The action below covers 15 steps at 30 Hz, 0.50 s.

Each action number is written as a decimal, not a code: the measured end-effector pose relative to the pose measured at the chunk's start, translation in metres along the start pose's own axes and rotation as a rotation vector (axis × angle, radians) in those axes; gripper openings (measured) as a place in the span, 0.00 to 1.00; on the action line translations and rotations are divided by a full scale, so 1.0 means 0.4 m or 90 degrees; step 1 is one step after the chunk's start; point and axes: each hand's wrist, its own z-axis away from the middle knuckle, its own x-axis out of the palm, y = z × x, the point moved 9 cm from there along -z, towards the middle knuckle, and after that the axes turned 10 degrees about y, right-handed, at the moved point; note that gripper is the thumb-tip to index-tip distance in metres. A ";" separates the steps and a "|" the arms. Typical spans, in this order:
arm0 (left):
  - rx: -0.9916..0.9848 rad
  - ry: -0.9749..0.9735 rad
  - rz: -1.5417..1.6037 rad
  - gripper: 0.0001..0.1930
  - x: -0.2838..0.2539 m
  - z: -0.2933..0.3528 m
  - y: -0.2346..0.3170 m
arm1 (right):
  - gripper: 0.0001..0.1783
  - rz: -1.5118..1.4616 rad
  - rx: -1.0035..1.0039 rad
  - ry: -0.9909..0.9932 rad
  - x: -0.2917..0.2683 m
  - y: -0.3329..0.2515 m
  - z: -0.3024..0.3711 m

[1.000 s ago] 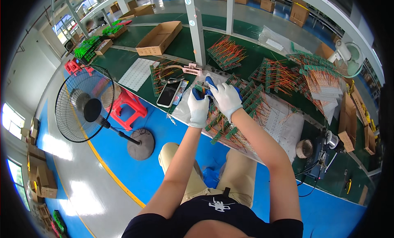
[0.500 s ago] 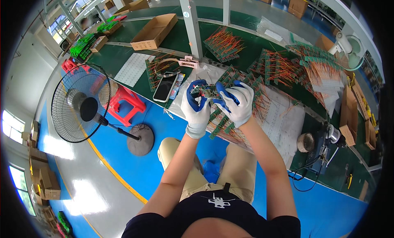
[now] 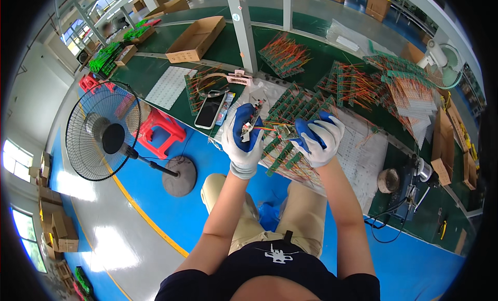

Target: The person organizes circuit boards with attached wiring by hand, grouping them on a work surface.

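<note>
My left hand (image 3: 243, 145), in a white glove with blue-coated palm and fingers, is closed on a bunch of small circuit boards with white connectors (image 3: 247, 129). My right hand (image 3: 320, 139), gloved the same way, pinches a small green circuit board (image 3: 282, 131) by its right end. Red and yellow wires (image 3: 266, 128) stretch between that board and the left hand's fingers. Under and behind both hands, rows of green circuit board strips (image 3: 296, 106) with thin orange wires lie on the bench. Exactly how many pieces the left hand holds is hidden by its fingers.
More wired boards (image 3: 282, 54) lie farther back, with stacks (image 3: 404, 75) at the right. A phone (image 3: 210, 112) sits left of my hands. A soldering station (image 3: 410, 184) and a round pot (image 3: 387, 180) stand at the right. A floor fan (image 3: 111, 137) and red stool (image 3: 161, 135) are left.
My hands have moved apart, the left one slightly left and the right one right and a little down. Wires now show stretched between them.
</note>
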 end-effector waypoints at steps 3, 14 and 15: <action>0.048 0.008 -0.024 0.18 -0.012 -0.008 0.016 | 0.19 0.000 -0.008 -0.016 -0.010 0.006 0.000; 0.207 -0.046 -0.051 0.20 -0.045 -0.035 0.087 | 0.20 -0.002 -0.067 -0.038 -0.045 0.004 -0.028; 0.211 -0.047 -0.050 0.20 -0.046 -0.038 0.096 | 0.20 -0.003 -0.071 -0.037 -0.047 0.003 -0.032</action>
